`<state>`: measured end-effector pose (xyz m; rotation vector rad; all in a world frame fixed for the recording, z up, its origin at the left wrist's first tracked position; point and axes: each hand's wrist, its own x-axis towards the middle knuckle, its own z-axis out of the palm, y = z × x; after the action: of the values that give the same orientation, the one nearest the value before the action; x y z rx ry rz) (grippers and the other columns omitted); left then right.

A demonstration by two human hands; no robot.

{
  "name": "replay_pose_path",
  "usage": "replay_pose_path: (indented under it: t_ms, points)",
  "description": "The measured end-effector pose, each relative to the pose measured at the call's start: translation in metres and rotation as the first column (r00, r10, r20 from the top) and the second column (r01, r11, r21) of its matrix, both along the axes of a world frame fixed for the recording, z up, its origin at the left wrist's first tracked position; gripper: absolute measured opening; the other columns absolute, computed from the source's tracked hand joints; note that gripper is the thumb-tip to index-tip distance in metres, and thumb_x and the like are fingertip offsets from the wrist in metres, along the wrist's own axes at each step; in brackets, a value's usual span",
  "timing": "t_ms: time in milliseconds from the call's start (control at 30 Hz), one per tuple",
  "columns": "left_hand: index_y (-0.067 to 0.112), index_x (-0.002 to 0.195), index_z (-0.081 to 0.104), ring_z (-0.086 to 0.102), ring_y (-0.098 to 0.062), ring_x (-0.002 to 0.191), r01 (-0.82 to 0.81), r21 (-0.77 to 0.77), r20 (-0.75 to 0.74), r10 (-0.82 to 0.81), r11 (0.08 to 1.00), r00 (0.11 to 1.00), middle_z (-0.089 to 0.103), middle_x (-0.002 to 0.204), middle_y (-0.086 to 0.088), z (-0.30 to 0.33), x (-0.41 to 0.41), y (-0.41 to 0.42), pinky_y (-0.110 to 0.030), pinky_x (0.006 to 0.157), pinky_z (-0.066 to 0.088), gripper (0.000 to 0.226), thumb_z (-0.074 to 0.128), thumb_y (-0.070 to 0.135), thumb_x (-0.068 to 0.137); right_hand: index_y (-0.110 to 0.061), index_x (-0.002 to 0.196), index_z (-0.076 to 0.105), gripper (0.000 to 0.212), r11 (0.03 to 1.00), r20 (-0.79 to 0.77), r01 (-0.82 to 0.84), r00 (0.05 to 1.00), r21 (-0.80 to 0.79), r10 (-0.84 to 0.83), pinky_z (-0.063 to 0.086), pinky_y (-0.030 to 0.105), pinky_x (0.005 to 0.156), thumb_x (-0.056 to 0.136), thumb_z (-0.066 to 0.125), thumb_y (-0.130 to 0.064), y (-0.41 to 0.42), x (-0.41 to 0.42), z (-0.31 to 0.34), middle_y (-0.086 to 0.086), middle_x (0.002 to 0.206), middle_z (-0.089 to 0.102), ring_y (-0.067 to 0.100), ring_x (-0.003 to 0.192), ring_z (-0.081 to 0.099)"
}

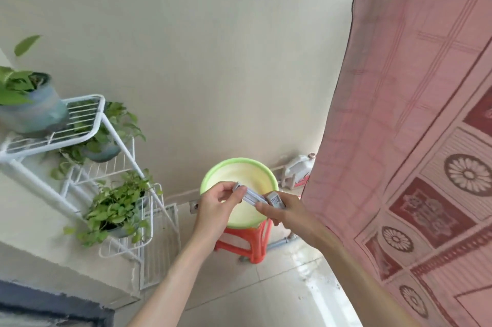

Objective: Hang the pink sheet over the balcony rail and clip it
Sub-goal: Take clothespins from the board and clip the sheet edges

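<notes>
A pink sheet, thin woven cloth printed with dark red squares and pale flower wheels, hung in one broad fall down the right side of the view; the rail it was draped over lay out of sight above. It hung just right of the right hand, its near edge almost brushing that wrist, so the right hand was the nearer one for clipping, and the likely reach was up and to the right.

A plain cream wall filled the background. At left stood a white wire plant stand, its tiers carrying leafy green potted plants. Below the hands, a round plastic basin with a lime-green rim and pale yellow inside sat on an orange-red plastic stool on the tiled floor. A white plastic jug stood against the wall beside the sheet's edge.

Both hands held a bundle of pale grey plastic clothes pegs over the basin, its long axis running from upper left to lower right between them. The left hand pinched the bundle's upper-left end with thumb and fingertips. The right hand was curled round the lower-right end, where a ribbed grip pad showed. The sheet appeared already hung, with no peg visible on it yet.
</notes>
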<state>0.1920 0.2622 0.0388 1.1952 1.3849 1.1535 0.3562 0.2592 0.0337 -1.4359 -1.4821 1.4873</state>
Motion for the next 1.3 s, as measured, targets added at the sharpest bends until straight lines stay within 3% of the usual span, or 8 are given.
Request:
replay_pose_path:
  t_ms: [233,400,567,700,833,967,1133,1300]
  points:
    - [0.026,0.083,0.066,0.060,-0.001,0.070,0.358,-0.031,0.042,-0.357,0.933,0.933,0.068,0.075,0.010,-0.013,0.016,0.150,-0.013,0.065,0.045,0.006,0.062,0.024,0.086,-0.011,0.084,0.064,0.018,0.928,-0.048,0.372,0.928,0.021,-0.371,0.034,0.019,0.055,0.083,0.069,-0.028,0.101,0.014,-0.016,-0.004,0.062,0.048,0.012,0.060,0.041]
    - [0.033,0.099,0.060,0.060,-0.009,0.096,0.599,-0.021,0.010,-0.599,0.800,0.801,0.066,0.101,0.011,-0.008,0.030,0.246,-0.027,0.085,0.047,0.012,0.053,0.027,0.091,-0.015,0.092,0.062,0.011,0.718,0.123,0.668,0.710,0.196,-0.694,0.035,0.007,0.058,0.084,0.067,-0.021,0.143,0.026,-0.014,0.000,0.084,0.057,0.006,0.069,0.049]
    - [0.022,0.128,0.047,0.053,-0.005,0.110,0.832,0.034,-0.091,-0.827,0.554,0.555,0.052,0.131,0.002,0.028,0.097,0.319,-0.011,0.084,0.046,0.045,0.062,0.026,0.085,-0.020,0.109,0.060,0.030,0.738,0.577,0.555,0.480,0.384,-0.661,0.034,0.016,0.068,0.085,0.063,-0.037,0.161,0.062,0.003,-0.008,0.099,0.041,0.004,0.081,0.047]
    - [0.025,0.143,0.026,0.035,-0.012,0.131,0.934,0.082,-0.148,-0.922,0.348,0.357,0.033,0.147,0.003,0.057,0.166,0.341,-0.034,0.106,0.034,0.079,0.065,0.042,0.077,-0.015,0.110,0.060,0.034,0.745,0.689,0.497,0.342,0.444,-0.639,0.043,0.023,0.069,0.085,0.061,-0.039,0.168,0.083,0.019,-0.006,0.100,0.041,0.013,0.082,0.052]
    - [0.032,0.146,0.016,0.023,-0.011,0.139,0.984,0.051,-0.037,-0.985,0.169,0.171,0.023,0.153,0.006,0.050,0.211,0.351,-0.044,0.113,0.022,0.104,0.075,0.052,0.062,-0.013,0.115,0.058,0.038,0.783,0.767,0.424,0.261,0.454,-0.586,0.042,0.024,0.072,0.087,0.058,-0.039,0.177,0.091,0.028,0.001,0.114,0.048,0.021,0.086,0.059]
    - [0.038,0.143,0.022,0.024,-0.006,0.138,0.997,0.066,0.040,-0.998,0.051,0.048,0.028,0.150,0.013,0.027,0.226,0.358,-0.049,0.113,0.023,0.097,0.078,0.047,0.064,-0.015,0.120,0.058,0.040,0.830,0.828,0.354,0.210,0.431,-0.520,0.041,0.025,0.076,0.088,0.056,-0.039,0.183,0.099,0.028,0.002,0.120,0.049,0.021,0.089,0.059]
    - [0.026,0.140,0.035,0.032,-0.008,0.135,0.998,0.069,0.114,-0.994,0.012,0.004,0.039,0.145,0.008,0.036,0.237,0.370,-0.042,0.111,0.028,0.080,0.074,0.030,0.071,-0.014,0.117,0.060,0.039,0.816,0.818,0.366,0.200,0.448,-0.539,0.047,0.028,0.077,0.086,0.060,-0.037,0.190,0.105,0.021,0.004,0.121,0.051,0.021,0.090,0.059]
    - [0.012,0.115,0.062,0.065,-0.011,0.098,0.996,0.093,0.146,-0.989,-0.008,-0.022,0.069,0.104,0.003,0.042,0.246,0.382,-0.022,0.080,0.053,0.040,0.067,-0.001,0.078,-0.016,0.114,0.062,0.036,0.764,0.789,0.420,0.158,0.490,-0.593,0.047,0.031,0.073,0.083,0.064,-0.034,0.200,0.105,0.018,0.003,0.117,0.054,0.022,0.083,0.061]
